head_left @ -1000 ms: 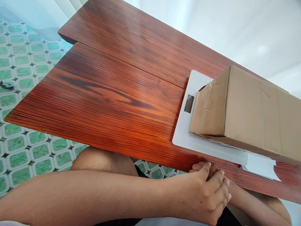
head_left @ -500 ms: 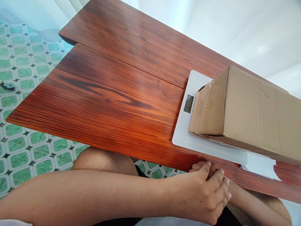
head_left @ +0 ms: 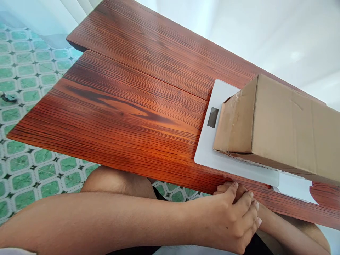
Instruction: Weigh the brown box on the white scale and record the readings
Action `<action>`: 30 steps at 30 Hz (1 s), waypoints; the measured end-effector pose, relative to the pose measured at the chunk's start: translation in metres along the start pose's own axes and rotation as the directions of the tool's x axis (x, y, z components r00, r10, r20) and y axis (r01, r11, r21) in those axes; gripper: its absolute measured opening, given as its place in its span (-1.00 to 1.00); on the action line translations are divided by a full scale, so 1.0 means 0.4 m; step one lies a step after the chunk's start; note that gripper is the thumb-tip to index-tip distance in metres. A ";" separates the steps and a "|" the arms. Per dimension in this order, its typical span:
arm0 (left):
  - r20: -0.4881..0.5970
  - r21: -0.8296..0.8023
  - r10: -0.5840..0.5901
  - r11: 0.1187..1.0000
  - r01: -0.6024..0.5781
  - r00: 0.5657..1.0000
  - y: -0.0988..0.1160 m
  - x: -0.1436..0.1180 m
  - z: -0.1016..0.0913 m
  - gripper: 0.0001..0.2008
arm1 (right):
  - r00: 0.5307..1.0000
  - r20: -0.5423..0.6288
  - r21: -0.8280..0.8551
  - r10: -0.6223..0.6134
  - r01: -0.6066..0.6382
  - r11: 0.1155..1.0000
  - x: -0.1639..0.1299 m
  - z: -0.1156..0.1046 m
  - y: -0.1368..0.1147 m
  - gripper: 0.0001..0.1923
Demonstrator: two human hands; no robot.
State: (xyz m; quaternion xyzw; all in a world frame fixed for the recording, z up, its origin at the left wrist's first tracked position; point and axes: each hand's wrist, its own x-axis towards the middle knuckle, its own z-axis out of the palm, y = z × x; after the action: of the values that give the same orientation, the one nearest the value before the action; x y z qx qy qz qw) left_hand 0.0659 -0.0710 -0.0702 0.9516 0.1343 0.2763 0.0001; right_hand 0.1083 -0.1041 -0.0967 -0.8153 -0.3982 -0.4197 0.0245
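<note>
While the left hand [head_left: 239, 219] lies over the right hand [head_left: 227, 187] toward five o'clock of the view, the cardboard box [head_left: 289, 127] sits at three o'clock on the white scale [head_left: 204, 152]. Left hand: back upward, fingers bent over the other and slightly spread; cannot tell whether they grip. Right hand: mostly covered, resting at the near edge of the surface [head_left: 106, 88]; cannot tell how far it is closed. Both are apart from the box. Scale: flat, dark display [head_left: 213, 117] uncovered at the box's nine o'clock side, figures not legible. Box: taped end toward nine o'clock, opposite end cut off by the frame at three. White paper [head_left: 294, 191] lies at four o'clock, just beside the scale's corner; whether it runs beneath is hidden. Tiled floor [head_left: 18, 161] shows from seven to ten o'clock; white cloth [head_left: 265, 28] hangs at two o'clock.
</note>
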 end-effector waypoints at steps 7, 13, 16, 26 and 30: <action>0.021 -0.002 0.026 1.000 -0.026 0.999 -0.001 0.001 0.005 -0.61 | 1.000 0.019 -0.012 -0.014 0.015 1.000 -0.003 0.002 0.016 -0.69; 0.012 0.013 0.025 1.000 -0.025 1.000 -0.002 0.004 0.000 -0.61 | 0.991 0.051 0.001 -0.123 0.123 0.992 -0.005 0.002 0.043 -0.66; -0.007 0.013 0.024 1.000 -0.024 1.000 -0.004 0.004 0.000 -0.60 | 0.994 0.045 0.004 -0.097 0.097 0.995 -0.011 0.007 0.045 -0.63; -0.002 0.000 0.032 0.999 -0.032 0.999 0.002 -0.001 0.007 -0.66 | 0.999 0.042 0.029 -0.029 0.028 0.999 -0.034 0.029 0.041 -0.70; -0.011 0.008 0.028 1.000 -0.028 1.000 0.001 -0.001 0.008 -0.66 | 0.996 0.032 0.016 -0.081 0.080 0.997 -0.010 0.010 0.029 -0.79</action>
State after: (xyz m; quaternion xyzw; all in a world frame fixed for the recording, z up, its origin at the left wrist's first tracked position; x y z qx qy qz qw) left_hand 0.0674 -0.0711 -0.0732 0.9519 0.1222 0.2809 -0.0081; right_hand 0.1175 -0.1129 -0.0986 -0.8051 -0.4341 -0.4042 0.0072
